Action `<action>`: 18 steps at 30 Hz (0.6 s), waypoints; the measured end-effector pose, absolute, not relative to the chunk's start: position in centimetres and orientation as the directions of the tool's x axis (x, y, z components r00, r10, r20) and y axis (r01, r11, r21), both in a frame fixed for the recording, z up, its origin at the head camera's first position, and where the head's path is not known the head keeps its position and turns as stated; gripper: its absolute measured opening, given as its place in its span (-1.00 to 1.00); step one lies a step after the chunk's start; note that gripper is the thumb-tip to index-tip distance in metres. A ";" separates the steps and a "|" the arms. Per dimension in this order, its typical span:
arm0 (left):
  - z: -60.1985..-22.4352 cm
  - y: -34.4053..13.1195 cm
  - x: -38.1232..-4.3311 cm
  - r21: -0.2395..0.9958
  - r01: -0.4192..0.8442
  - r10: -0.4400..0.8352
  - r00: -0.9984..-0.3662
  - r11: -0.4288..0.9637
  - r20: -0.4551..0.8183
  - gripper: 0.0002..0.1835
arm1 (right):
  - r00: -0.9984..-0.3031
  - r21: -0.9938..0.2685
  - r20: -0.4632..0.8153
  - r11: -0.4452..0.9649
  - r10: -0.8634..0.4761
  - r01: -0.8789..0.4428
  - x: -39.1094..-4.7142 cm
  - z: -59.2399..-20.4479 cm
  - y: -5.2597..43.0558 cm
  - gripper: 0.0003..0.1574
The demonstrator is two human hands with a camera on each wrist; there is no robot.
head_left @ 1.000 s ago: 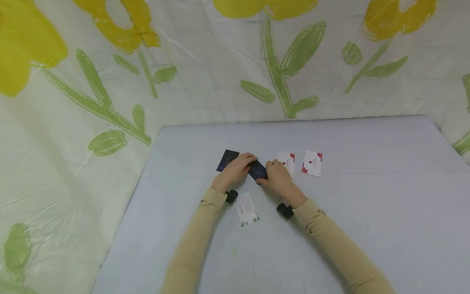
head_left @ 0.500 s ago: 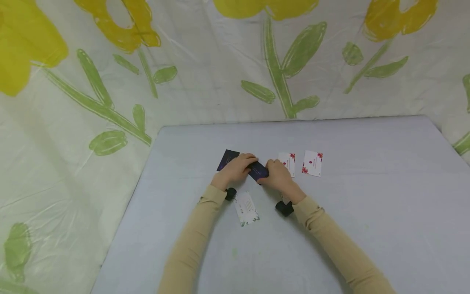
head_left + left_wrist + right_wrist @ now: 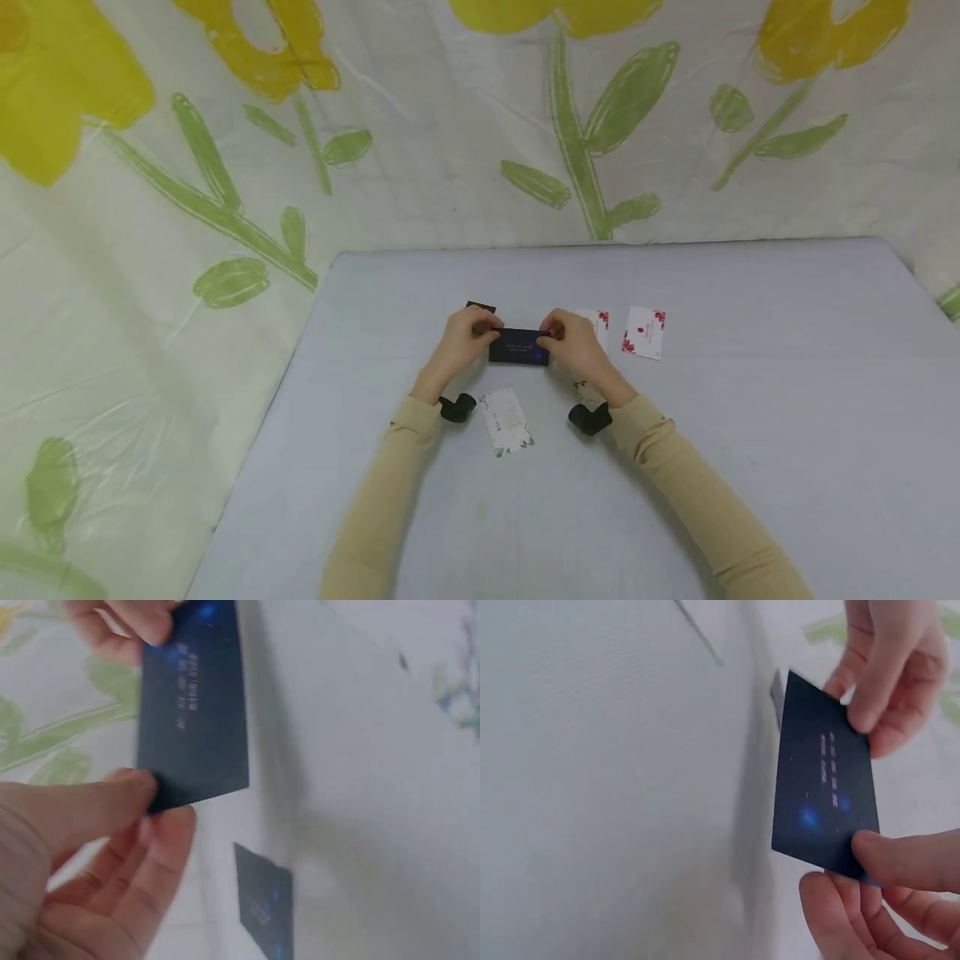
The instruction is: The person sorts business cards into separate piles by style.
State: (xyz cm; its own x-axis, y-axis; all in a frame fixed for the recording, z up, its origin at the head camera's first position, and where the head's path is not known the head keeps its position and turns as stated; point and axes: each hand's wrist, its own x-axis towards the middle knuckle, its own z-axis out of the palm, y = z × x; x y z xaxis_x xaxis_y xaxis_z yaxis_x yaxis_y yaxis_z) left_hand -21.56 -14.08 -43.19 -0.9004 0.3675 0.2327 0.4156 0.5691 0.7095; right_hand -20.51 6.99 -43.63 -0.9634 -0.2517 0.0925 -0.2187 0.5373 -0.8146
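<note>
A dark blue business card (image 3: pixel 517 347) with pale print and a blue glow is raised off the table between both hands. My left hand (image 3: pixel 462 337) pinches its left end between thumb and fingers. At the other end my right hand (image 3: pixel 576 343) pinches the upper corner, thumb on the printed face as the right wrist view shows. A second dark card (image 3: pixel 266 900) lies on the table beyond the left hand, mostly covered by that hand in the head view.
Two white cards with red flowers, one partly behind the right hand and one (image 3: pixel 643 332) to its right, lie on the pale table (image 3: pixel 750 400). Nearer are a white leaf-edged card (image 3: pixel 507 421) and another leafy card (image 3: pixel 591 395) under the right wrist. A flowered sheet (image 3: pixel 420 167) hangs behind.
The held dark card has turned from a slant to level and come up off the table. Both hands have shifted to its two ends, the left wrist moving left.
</note>
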 end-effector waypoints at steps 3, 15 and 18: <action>-42.9 -14.7 -20.8 0.716 0.390 0.341 -0.914 0.579 0.221 -0.87 | -0.964 -0.837 0.057 0.514 -0.261 -0.189 -20.8 -43.3 6.8 -0.85; -44.5 -15.2 -19.6 0.655 0.321 0.291 -0.944 0.685 0.158 -0.84 | -0.943 -0.742 -0.011 0.635 -0.332 -0.215 -21.6 -44.4 4.9 -0.88; -45.0 -15.2 -19.5 0.623 0.323 0.279 -0.945 0.713 0.170 -0.85 | -0.939 -0.702 -0.022 0.674 -0.343 -0.230 -21.5 -44.3 4.4 -0.89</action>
State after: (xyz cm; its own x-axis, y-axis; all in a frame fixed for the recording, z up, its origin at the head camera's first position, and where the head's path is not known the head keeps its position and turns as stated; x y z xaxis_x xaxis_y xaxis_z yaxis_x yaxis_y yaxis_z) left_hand -19.46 -15.18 -44.98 -0.9451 0.2792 0.1699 0.3225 0.7130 0.6226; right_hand -21.47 4.39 -44.28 -0.9390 -0.3432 -0.0218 -0.2302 0.6744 -0.7015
